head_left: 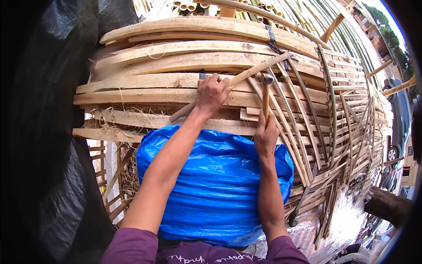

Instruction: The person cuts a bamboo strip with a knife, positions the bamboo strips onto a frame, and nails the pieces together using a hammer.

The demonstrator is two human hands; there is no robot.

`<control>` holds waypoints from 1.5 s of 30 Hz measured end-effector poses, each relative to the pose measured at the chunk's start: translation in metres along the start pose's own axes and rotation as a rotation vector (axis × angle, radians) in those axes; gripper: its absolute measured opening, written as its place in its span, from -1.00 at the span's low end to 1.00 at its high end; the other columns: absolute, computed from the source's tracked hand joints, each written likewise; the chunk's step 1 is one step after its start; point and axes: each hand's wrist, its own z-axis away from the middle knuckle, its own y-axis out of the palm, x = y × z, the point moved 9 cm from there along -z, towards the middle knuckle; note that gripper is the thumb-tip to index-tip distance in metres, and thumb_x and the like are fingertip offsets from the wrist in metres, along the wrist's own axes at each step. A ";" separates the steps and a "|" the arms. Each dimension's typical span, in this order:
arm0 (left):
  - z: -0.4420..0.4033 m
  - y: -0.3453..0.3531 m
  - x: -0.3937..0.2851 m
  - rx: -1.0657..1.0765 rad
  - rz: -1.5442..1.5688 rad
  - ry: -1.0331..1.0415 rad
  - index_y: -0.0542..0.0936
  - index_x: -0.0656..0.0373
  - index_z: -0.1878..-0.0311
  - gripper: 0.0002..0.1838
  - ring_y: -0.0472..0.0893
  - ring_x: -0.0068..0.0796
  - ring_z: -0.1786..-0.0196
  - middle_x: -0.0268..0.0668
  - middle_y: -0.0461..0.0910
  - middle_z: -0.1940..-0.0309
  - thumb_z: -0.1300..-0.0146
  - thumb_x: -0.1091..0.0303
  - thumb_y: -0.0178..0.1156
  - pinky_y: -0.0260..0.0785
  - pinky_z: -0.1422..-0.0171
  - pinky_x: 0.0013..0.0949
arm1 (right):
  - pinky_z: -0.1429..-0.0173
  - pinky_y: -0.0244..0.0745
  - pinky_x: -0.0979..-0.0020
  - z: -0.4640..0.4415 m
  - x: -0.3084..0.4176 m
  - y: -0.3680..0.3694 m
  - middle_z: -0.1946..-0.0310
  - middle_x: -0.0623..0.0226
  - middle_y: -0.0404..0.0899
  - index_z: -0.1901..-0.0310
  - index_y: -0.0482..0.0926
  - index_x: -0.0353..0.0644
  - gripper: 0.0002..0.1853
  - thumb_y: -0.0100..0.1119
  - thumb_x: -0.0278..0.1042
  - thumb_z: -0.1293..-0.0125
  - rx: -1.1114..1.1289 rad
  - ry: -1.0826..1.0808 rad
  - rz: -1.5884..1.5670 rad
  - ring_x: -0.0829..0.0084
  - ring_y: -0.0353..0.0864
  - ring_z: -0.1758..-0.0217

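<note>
My left hand is closed on a thin wooden strip that slants up to the right over the stacked boards. In my right hand is a hammer, gripped by its wooden handle, its metal head up beside the strip. Below the left hand a darker piece of wood lies on the boards. Short wood pieces rest just left of the right hand. A blue tarp covers the area beneath both forearms.
Thin slats lean and cross at the right, beside a lattice of strips. Bamboo poles lie behind. Black sheeting hangs at the left. A log juts in at the lower right, and a parked car stands beyond.
</note>
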 end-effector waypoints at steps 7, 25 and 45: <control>-0.003 -0.006 -0.007 -0.149 -0.037 0.063 0.72 -0.23 -0.03 -0.71 0.43 -0.35 -0.07 -0.47 0.56 -0.02 -0.30 0.01 0.25 0.20 -0.12 -0.12 | 0.44 0.29 0.00 -0.009 0.014 -0.003 0.63 -0.04 0.48 0.09 0.46 -0.29 -0.72 -0.02 -0.19 -0.55 -0.009 -0.050 -0.035 -0.10 0.52 0.55; -0.001 -0.007 -0.002 -0.206 0.043 0.005 0.47 0.04 -0.13 -0.73 0.44 -0.25 -0.20 -0.30 0.53 -0.02 -0.41 0.27 0.07 0.06 -0.34 -0.02 | 0.56 0.16 0.29 -0.030 0.109 -0.074 0.68 0.22 0.32 0.15 0.36 -0.24 -0.74 -0.06 -0.19 -0.57 -0.216 -0.349 -0.250 0.45 0.36 0.67; -0.007 0.003 0.019 -0.049 0.019 -0.216 0.60 -0.30 -0.14 -0.57 0.42 -0.30 -0.18 -0.47 0.53 0.01 -0.26 -0.19 0.21 0.07 -0.33 0.01 | 0.37 0.36 -0.21 -0.025 -0.002 0.016 0.56 -0.22 0.55 0.18 0.37 -0.26 -0.74 0.00 -0.20 -0.51 0.020 -0.059 0.228 -0.34 0.55 0.41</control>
